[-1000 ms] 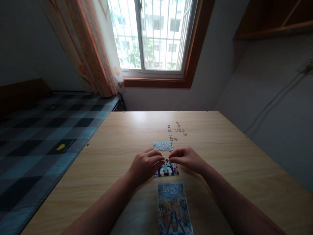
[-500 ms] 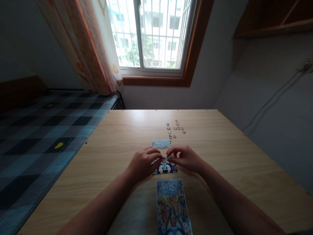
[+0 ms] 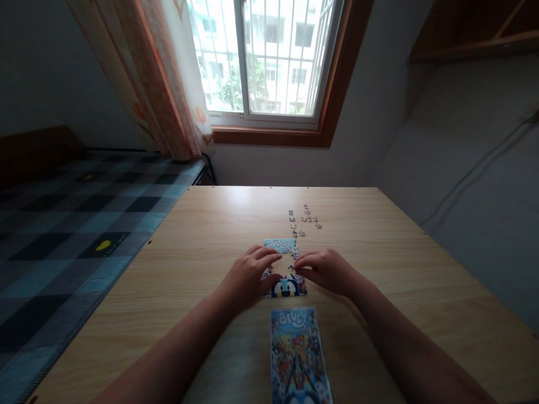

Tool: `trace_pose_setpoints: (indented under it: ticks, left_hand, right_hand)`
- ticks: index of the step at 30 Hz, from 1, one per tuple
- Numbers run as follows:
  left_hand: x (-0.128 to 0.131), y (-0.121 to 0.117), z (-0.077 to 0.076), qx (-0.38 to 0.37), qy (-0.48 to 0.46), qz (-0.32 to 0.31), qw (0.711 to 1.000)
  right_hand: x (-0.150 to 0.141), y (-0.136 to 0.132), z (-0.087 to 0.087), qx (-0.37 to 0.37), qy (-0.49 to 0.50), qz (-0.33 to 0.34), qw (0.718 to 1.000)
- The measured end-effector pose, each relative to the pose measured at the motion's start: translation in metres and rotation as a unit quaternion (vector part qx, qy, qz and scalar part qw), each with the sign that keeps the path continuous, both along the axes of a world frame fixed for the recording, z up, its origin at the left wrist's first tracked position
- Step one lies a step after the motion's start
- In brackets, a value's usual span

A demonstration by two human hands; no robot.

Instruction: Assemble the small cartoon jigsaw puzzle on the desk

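- Your left hand (image 3: 248,276) rests at the left side of the partly assembled puzzle (image 3: 285,288), its fingers curved, with thumb and forefinger parted.
- Your right hand (image 3: 330,270) is at the puzzle's right side, its fingers pinching a small dark piece (image 3: 291,267) over the gap in the middle.
- The puzzle lies flat on the table (image 3: 160,303), between your hands.
- Beyond it you have loose pieces (image 3: 309,219), scattered towards the right.
- Nearer you, just below the puzzle, lies the Bluey picture (image 3: 298,356).
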State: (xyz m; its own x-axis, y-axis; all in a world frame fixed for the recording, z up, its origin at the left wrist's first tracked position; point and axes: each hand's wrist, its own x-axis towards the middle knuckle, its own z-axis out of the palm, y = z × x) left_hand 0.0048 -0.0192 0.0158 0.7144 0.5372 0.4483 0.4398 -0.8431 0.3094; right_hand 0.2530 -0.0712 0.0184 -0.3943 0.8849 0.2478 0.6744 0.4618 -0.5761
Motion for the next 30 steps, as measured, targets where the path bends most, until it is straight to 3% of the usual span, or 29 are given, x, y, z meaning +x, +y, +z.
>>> trace_pose_setpoints:
  ticks: [20, 30]
  left_hand:
    - [-0.002, 0.0, -0.011, -0.018, 0.05, -0.044, 0.998]
    - [-0.003, 0.0, -0.009, -0.011, 0.061, -0.054, 0.997]
  right_hand:
    - [-0.003, 0.002, -0.015, -0.011, 0.005, 0.017, 1.0]
    - [0.002, 0.003, -0.015, 0.056, -0.012, 0.007, 0.998]
